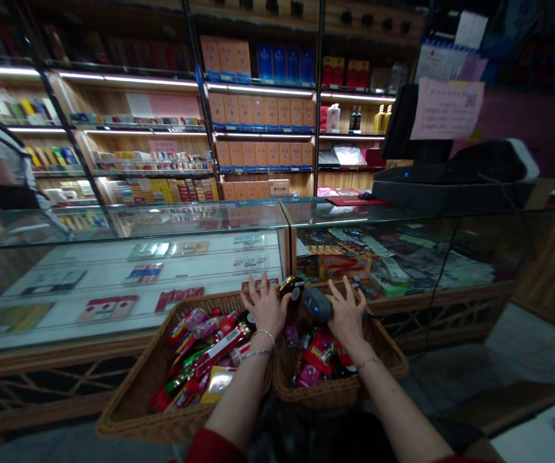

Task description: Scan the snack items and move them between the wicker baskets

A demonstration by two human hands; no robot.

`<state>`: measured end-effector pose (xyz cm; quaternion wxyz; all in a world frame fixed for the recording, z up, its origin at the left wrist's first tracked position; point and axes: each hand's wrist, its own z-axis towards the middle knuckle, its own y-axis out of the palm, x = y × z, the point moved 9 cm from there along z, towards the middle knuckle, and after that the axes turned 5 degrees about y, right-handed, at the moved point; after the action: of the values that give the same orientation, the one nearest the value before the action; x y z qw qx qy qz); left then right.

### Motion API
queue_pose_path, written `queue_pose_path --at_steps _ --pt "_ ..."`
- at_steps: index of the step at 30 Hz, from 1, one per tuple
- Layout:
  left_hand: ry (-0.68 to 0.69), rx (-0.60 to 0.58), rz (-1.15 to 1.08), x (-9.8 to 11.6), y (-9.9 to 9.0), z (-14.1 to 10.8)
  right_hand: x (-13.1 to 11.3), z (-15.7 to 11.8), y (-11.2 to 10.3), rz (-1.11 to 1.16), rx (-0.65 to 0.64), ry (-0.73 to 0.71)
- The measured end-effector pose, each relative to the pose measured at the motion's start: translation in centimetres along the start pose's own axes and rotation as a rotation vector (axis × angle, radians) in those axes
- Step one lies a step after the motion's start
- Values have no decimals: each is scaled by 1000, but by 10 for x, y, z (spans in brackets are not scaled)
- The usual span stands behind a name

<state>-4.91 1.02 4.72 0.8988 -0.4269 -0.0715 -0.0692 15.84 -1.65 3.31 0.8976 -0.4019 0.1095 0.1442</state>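
Observation:
My left hand is over the inner rim of the left wicker basket, fingers spread, with a dark shiny package held at its thumb side. A pale round label shows on that package. In my right hand is a grey barcode scanner with a lit blue dot, its head turned toward the package. Colourful wrapped sweets and a long red-and-green tube fill the left basket. Under my right hand, the right wicker basket holds red and purple packets.
A glass display counter stands right behind the baskets. On it to the right sits a till with papers attached and a hanging cable. Shelves of boxes line the wall. A person stands behind the counter at far left.

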Motion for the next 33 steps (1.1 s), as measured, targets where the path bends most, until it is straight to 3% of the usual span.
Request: queue_pose_path --at_steps 8,15,20,30,33 --pt "-38 83 -20 -3 -20 6 -14 12 -11 14 27 -36" --pt "-118 119 -43 -24 -46 12 -42 19 -18 -14 61 -79" --pt "-181 162 -16 -53 -67 9 -61 20 -13 14 37 -107" --pt "-366 153 53 -133 -93 -16 -83 8 5 42 1 -137" --pt "-407 155 73 -143 -97 -20 -85 4 9 32 -3 -138"
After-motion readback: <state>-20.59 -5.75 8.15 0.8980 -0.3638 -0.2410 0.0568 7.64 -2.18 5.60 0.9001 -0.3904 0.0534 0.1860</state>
